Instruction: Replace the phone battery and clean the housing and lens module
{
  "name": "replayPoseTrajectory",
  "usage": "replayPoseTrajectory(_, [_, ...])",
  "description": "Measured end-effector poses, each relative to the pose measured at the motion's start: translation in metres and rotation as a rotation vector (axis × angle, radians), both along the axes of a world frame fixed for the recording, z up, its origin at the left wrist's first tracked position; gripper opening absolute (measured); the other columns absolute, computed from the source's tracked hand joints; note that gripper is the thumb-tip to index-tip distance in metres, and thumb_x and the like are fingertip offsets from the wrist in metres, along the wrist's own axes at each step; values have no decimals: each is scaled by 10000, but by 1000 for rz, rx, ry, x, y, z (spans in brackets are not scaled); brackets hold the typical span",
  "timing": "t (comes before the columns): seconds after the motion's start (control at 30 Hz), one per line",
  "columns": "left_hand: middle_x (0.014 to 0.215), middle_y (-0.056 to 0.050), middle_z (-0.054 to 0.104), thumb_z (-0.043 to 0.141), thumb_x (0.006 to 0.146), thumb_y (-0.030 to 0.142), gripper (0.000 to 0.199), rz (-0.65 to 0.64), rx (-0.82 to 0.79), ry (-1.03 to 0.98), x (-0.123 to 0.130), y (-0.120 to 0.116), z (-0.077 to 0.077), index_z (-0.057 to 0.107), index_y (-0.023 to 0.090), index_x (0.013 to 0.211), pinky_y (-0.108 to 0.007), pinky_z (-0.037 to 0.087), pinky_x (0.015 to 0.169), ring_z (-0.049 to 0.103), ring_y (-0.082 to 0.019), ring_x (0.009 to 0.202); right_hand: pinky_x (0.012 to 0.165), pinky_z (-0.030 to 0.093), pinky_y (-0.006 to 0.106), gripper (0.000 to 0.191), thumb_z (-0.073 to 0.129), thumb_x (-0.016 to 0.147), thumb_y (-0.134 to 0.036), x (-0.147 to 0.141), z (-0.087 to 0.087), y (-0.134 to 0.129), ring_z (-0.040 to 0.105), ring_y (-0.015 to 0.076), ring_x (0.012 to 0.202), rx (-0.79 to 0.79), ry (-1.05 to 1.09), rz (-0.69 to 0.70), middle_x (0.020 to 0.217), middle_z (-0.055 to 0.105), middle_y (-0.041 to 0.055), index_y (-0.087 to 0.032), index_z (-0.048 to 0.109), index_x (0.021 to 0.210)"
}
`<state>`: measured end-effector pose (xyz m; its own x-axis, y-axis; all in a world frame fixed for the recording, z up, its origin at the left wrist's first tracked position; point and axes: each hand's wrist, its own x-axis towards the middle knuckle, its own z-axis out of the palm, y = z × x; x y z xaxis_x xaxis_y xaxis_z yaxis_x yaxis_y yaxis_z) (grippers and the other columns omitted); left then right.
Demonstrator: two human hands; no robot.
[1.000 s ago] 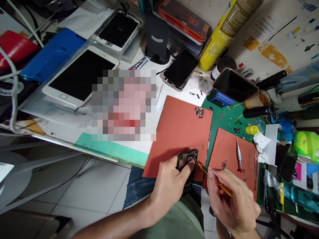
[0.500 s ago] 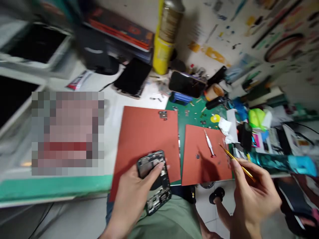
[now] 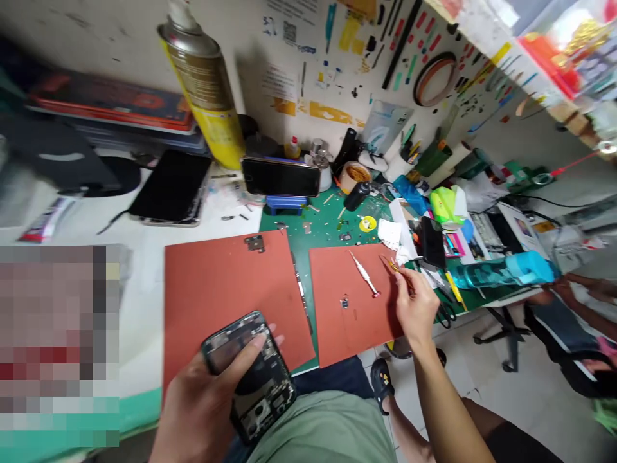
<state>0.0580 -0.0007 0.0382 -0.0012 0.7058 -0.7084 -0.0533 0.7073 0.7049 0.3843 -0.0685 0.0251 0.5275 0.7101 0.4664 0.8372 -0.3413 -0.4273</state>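
My left hand (image 3: 207, 392) grips an opened smartphone (image 3: 253, 376), thumb across its bare inner parts, tilted over the front of the left red-brown mat (image 3: 216, 283). My right hand (image 3: 417, 299) is closed at the right edge of the other red-brown mat (image 3: 337, 334). Between its fingertips is a slim gold-coloured tool (image 3: 394, 265); its exact kind is unclear. Left of that hand lies a white screwdriver-like tool (image 3: 364, 273) with a red end. A tiny dark part (image 3: 344, 302) rests nearby. Another small metal part (image 3: 254, 243) lies atop the left mat.
A spray can (image 3: 207, 90) stands at the back beside a propped phone (image 3: 280, 177). A dark-screened device (image 3: 171, 186) lies behind the left mat. A blue bottle (image 3: 506, 270) and scissors (image 3: 446, 314) lie at the right. Another person's arm (image 3: 588, 289) shows far right.
The view has swung to the right. My right hand has reached forward over the right mat's edge with the gold tool. My left hand still holds the opened phone.
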Motion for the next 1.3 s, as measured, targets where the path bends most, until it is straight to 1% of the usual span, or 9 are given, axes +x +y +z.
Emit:
replayPoseTrajectory(0.13, [980, -171, 843, 1006, 631, 493, 639, 49, -9, -137, 12, -4, 7, 798, 98, 1088, -337, 670, 639, 830, -360, 872, 906, 536, 386, 232, 657, 1023, -361, 6, 1, -4, 740, 264, 955, 18, 13, 55, 1038, 804, 118, -174, 789, 1063])
replayPoseTrajectory(0.33, [906, -151, 833, 996, 675, 435, 506, 145, 13, -215, 14, -6, 8, 776, 113, 997, -319, 650, 635, 815, -298, 803, 801, 536, 406, 255, 598, 1032, -342, 34, -30, -4, 742, 316, 934, -134, -213, 107, 1010, 807, 144, -173, 788, 1046])
replayPoseTrajectory(0.47, [985, -165, 829, 990, 693, 431, 513, 172, -20, -292, 13, -7, 10, 771, 128, 1045, -345, 645, 580, 807, -317, 835, 881, 536, 464, 273, 590, 1039, -359, 18, -21, -7, 724, 342, 963, -148, -220, 99, 995, 806, 158, -175, 792, 1035])
replayPoseTrajectory(0.57, [1129, -172, 816, 985, 708, 418, 491, 195, -27, -342, 15, -8, 11, 777, 143, 1058, -344, 647, 592, 806, -329, 926, 933, 561, 451, 223, 717, 986, -400, -36, 1, -22, 743, 300, 959, -32, 97, 129, 1047, 815, 123, -205, 802, 1053])
replayPoseTrajectory(0.67, [1128, -164, 818, 987, 709, 405, 490, 237, -24, -368, 22, -8, 13, 787, 138, 1068, -317, 638, 625, 807, -312, 938, 873, 635, 384, 322, 743, 980, -436, -111, 15, -37, 790, 252, 938, -170, 931, 403, 1110, 827, 90, -237, 765, 1232])
replayPoseTrajectory(0.8, [1093, -142, 823, 988, 706, 399, 491, 314, 12, -419, 32, -11, 18, 789, 143, 1075, -356, 649, 772, 801, -308, 985, 943, 621, 349, 403, 788, 943, -504, -176, 16, -36, 773, 236, 1036, -230, 1636, 410, 1175, 810, 86, -236, 746, 1240])
replayPoseTrajectory(0.9, [1150, -145, 808, 878, 830, 496, 465, 346, 48, -509, 31, -14, 24, 774, 146, 1119, -406, 632, 898, 779, -317, 1068, 855, 621, 294, 362, 866, 871, -485, -181, 17, -23, 760, 195, 905, -116, 1763, 288, 1023, 815, 58, -222, 763, 1097])
replayPoseTrajectory(1.07, [1162, -190, 797, 615, 940, 693, 630, 287, -14, -665, 16, -20, 34, 760, 123, 1168, -500, 617, 958, 759, -380, 1112, 713, 674, 349, 505, 965, 740, -458, -155, 28, 0, 767, 234, 880, -12, 1723, 178, 1073, 799, 68, -232, 722, 1121])
replayPoseTrajectory(1.3, [1255, -162, 781, 886, 811, 435, 433, 158, 55, -482, 2, -29, 30, 774, 167, 1132, -473, 650, 907, 755, -363, 1120, 672, 670, 313, 658, 1002, 687, -352, -127, 33, 32, 750, 189, 807, 0, 1686, 253, 1030, 798, 30, -248, 691, 1257])
